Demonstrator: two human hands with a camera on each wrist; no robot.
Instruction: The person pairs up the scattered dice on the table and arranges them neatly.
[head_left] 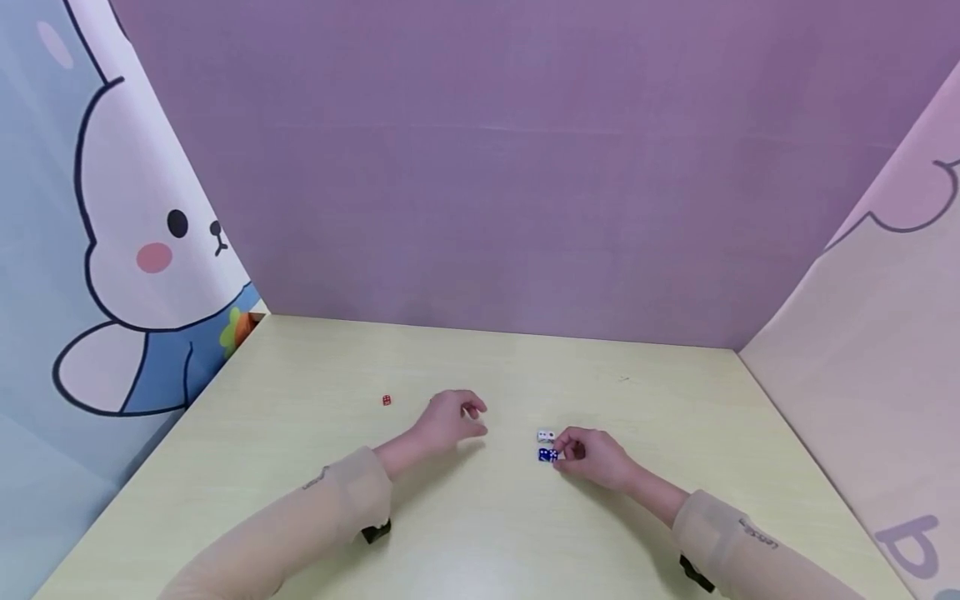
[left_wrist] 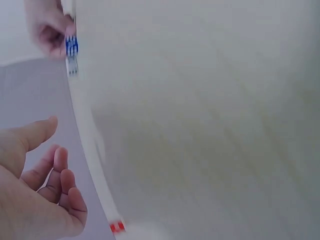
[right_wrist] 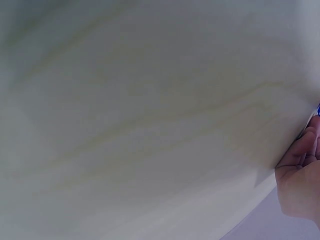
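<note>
Blue dice — two small cubes with white pips, set side by side — sit on the tabletop right of centre, flat faces together, and the thumb and forefinger of the right hand pinch the right-hand one at its outer side. Just beyond them lies a matching pair of white dice with dark pips, so that the four cubes make a compact block. The left hand hangs over the table nearer the middle, its fingers loosely bent, thumb apart from them, holding nothing. Well off to its left rests a red die, square-edged with pale pips; a speck of red also shows at the left hand's back, too covered to make out. Both forearms wear smooth beige sleeves with dark script printed near the cuffs, and black straps peek from underneath. The table is pale yellow with a faint, fine grain and a soft sheen. Behind it rises a matte purple backdrop creased by a faint horizontal line — flanked by a blue panel printed with a thickly outlined rabbit and a pinkish panel bearing a rounded outline.
</note>
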